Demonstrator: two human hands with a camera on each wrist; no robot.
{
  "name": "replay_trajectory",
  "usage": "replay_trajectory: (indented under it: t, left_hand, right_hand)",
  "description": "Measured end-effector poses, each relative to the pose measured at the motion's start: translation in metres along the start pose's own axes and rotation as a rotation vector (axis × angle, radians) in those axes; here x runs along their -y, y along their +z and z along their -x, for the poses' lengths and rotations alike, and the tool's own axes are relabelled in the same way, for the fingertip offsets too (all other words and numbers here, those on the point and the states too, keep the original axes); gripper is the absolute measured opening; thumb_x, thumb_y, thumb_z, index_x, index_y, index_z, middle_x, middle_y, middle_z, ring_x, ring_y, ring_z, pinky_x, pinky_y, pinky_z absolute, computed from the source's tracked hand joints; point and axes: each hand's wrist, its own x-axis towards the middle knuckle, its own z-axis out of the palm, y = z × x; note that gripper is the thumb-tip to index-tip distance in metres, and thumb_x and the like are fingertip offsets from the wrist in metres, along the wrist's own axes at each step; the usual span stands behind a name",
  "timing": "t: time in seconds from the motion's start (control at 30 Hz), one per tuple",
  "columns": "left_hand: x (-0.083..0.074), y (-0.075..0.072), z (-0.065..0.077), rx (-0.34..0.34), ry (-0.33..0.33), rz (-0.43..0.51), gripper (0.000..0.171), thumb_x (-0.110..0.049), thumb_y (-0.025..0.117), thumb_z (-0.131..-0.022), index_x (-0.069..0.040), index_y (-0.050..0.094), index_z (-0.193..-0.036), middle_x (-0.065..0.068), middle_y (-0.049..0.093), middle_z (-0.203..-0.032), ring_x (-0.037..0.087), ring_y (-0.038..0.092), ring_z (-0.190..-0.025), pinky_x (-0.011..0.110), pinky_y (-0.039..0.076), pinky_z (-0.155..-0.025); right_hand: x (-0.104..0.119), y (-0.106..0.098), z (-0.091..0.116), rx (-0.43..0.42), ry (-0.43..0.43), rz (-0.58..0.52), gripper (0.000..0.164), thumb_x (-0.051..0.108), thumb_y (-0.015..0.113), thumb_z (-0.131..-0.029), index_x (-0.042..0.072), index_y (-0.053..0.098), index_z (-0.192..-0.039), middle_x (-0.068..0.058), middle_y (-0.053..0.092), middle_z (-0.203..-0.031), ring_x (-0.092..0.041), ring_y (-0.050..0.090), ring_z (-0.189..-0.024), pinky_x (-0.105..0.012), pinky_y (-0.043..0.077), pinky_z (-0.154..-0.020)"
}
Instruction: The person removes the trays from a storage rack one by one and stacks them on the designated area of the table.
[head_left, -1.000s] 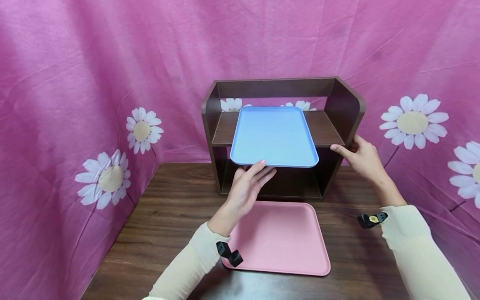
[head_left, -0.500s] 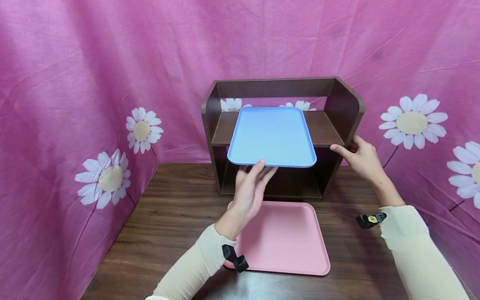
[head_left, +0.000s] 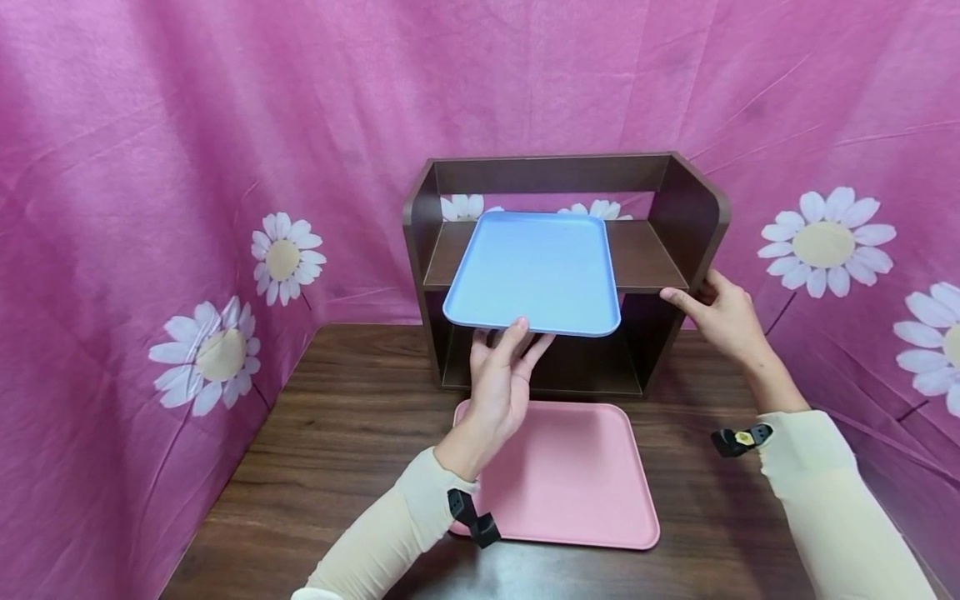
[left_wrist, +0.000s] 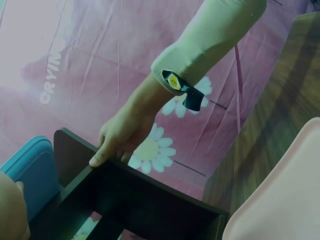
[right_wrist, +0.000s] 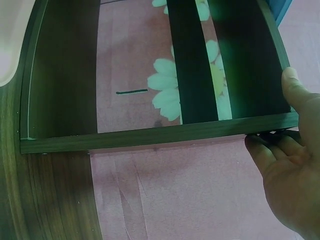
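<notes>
My left hand [head_left: 498,383] pinches the front edge of a blue tray [head_left: 536,271], thumb on top and fingers underneath. The tray overlaps the upper board of a dark brown two-tier shelf [head_left: 558,175], and its near end juts out past the board's front edge. With my right hand [head_left: 727,321] I grip the shelf's right side panel, thumb at the front by the upper board and fingers behind the panel. The right wrist view shows this hand [right_wrist: 295,160] wrapped around the panel edge. On the table in front of the shelf lies a pink tray [head_left: 570,475].
The shelf stands on a dark wood-grain table [head_left: 345,425]. A pink curtain [head_left: 337,100] with large daisies hangs behind and along the sides. Below the upper board the shelf has a lower compartment [head_left: 577,362], partly covered by the blue tray and left hand.
The near end of the blue tray has swung a little to the left, so it now sits skewed. My left forearm has shifted slightly right. The right hand keeps its place on the shelf.
</notes>
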Motion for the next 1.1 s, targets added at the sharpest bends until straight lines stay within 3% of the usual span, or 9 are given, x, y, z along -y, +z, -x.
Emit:
replay_trajectory:
  t: [0.43, 1.1]
  left_hand:
    - [-0.006, 0.003, 0.004, -0.027, 0.04, -0.051, 0.025, 0.005, 0.065, -0.099, -0.002, 0.053, -0.119, 0.01, 0.065, -0.107, 0.02, 0.073, -0.101, 0.053, 0.06, -0.105]
    - [-0.026, 0.004, 0.008, -0.02, 0.015, -0.088, 0.006, -0.001, 0.064, -0.101, -0.003, 0.061, -0.106, 0.009, 0.073, -0.106, 0.024, 0.077, -0.104, 0.052, 0.06, -0.105]
  right_hand:
    - [-0.001, 0.001, 0.001, 0.003, 0.006, -0.003, 0.06, 0.046, 0.075, -0.099, 0.002, 0.06, -0.136, -0.031, 0.071, -0.127, 0.008, 0.052, -0.084, -0.007, 0.04, -0.067]
    - [0.0, 0.0, 0.001, 0.005, -0.002, -0.019, 0.061, 0.045, 0.075, -0.099, 0.003, 0.059, -0.141, -0.032, 0.07, -0.13, 0.011, 0.051, -0.086, -0.005, 0.039, -0.069]
